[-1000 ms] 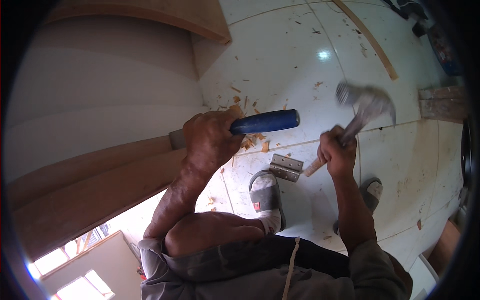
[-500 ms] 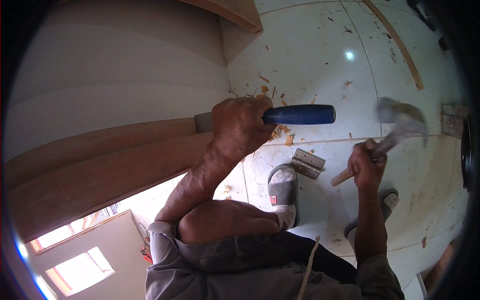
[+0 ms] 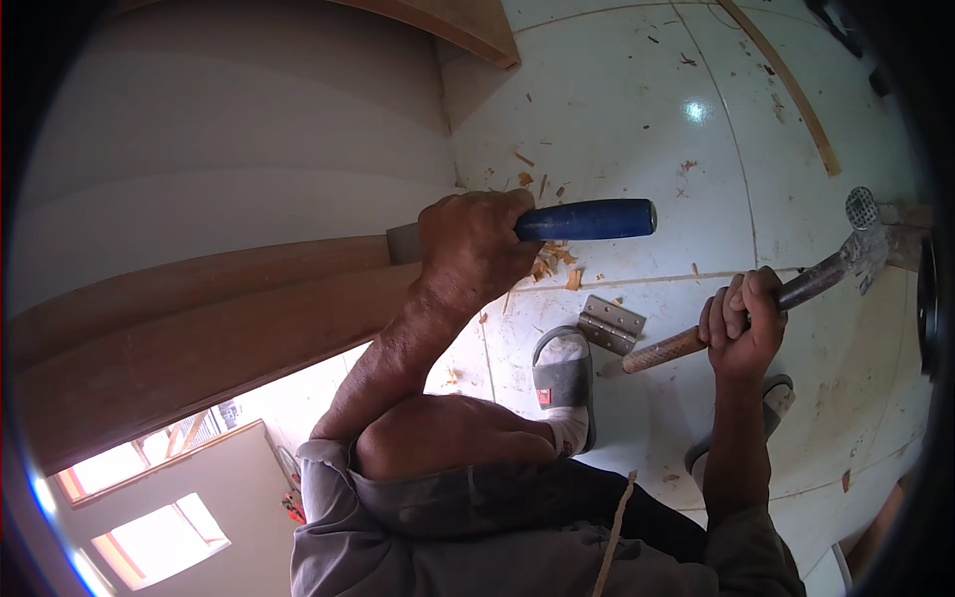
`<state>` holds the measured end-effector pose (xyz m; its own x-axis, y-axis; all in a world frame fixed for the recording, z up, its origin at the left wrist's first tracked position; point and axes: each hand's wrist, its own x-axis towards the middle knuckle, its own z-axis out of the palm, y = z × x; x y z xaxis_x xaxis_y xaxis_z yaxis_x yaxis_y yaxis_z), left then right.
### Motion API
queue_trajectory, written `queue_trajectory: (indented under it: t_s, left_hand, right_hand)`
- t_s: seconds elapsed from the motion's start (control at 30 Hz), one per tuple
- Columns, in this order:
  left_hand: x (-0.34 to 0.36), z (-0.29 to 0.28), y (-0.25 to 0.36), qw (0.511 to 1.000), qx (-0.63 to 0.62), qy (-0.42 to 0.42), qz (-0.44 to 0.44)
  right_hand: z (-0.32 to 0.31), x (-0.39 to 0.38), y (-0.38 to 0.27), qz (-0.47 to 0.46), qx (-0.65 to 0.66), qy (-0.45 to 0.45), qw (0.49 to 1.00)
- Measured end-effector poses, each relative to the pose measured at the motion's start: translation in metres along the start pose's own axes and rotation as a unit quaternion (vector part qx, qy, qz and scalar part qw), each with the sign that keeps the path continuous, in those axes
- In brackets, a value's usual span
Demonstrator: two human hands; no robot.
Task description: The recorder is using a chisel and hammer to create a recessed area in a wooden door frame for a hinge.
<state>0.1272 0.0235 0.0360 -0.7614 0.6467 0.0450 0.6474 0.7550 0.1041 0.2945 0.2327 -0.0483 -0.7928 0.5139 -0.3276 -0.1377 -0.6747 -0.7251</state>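
Observation:
My left hand (image 3: 474, 247) is wrapped round a chisel (image 3: 589, 220), its blue handle pointing right. On the other side of the fist a bit of flat metal blade shows against the brown wooden frame (image 3: 229, 323); the cutting tip cannot be made out. Off to the right, my right hand (image 3: 742, 326) grips a claw hammer (image 3: 816, 282) by its shaft. The hammer's head is up at the far right, apart from the chisel, with its round textured face visible. A metal hinge (image 3: 611, 325) lies on the floor between the hands.
Wood shavings (image 3: 574, 280) are scattered on the pale tiled floor (image 3: 617, 119). A thin wooden strip (image 3: 791, 85) lies at the far right. My sandalled foot (image 3: 563, 383) is beside the hinge. A wooden piece (image 3: 468, 25) juts in at the top, next to the wall (image 3: 249, 119).
My right hand has swung the hammer, so its head is now farther right and its handle end farther left. The left hand and chisel have shifted very slightly left.

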Motion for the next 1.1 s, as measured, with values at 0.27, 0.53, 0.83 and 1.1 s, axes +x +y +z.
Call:
queue_trajectory:
  t_s: [0.27,0.53,0.83,1.1]
  left_hand:
    - [0.001,0.001,0.001,1.000,0.017,-0.001,-0.001]
    - [0.003,-0.001,0.003,0.999,0.022,-0.036,-0.029]
    - [0.005,-0.002,0.002,0.999,0.013,-0.007,-0.030]
    - [0.008,-0.005,0.005,0.998,0.015,-0.017,-0.055]
  right_hand:
    - [-0.012,0.003,0.003,0.076,-0.178,0.003,0.981]
    - [-0.009,0.008,0.001,0.019,-0.107,0.030,0.994]
    - [0.003,0.017,-0.015,0.038,-0.053,0.008,0.998]
    - [-0.007,0.016,-0.005,0.068,-0.324,-0.039,0.943]
